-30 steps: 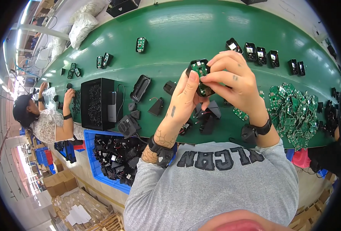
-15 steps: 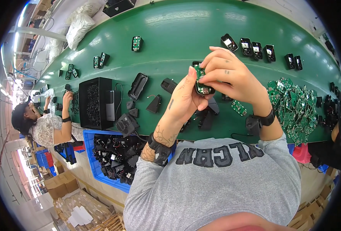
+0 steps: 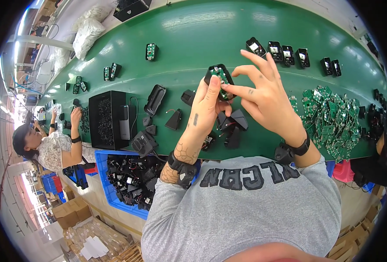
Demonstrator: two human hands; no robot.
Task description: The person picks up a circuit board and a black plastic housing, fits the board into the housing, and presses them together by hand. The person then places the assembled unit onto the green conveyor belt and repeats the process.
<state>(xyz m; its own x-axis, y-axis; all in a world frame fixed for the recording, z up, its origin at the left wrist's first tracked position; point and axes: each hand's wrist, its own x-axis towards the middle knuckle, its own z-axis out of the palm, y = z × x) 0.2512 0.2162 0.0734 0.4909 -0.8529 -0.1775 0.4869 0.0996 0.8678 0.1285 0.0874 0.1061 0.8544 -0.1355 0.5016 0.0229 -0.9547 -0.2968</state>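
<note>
In front of me, my left hand is closed around a black plastic housing. Its thumb presses on the green circuit board that sits inside the housing. My right hand is open, its fingers spread. The index fingertip touches or nearly touches the board beside the left thumb; the other fingers are raised clear of it. Below the hands, several black plastic parts lie on the green table. A large heap of loose green circuit boards is right of my right hand.
Several black housings stand at the back right, and a housing with a board at the back. Left are an empty black shell, a black box of small parts and a blue crate. A co-worker sits further left.
My right hand has drawn back to the right and its fingers have spread out. The left hand has shifted slightly left and up with the housing, uncovering more of it.
</note>
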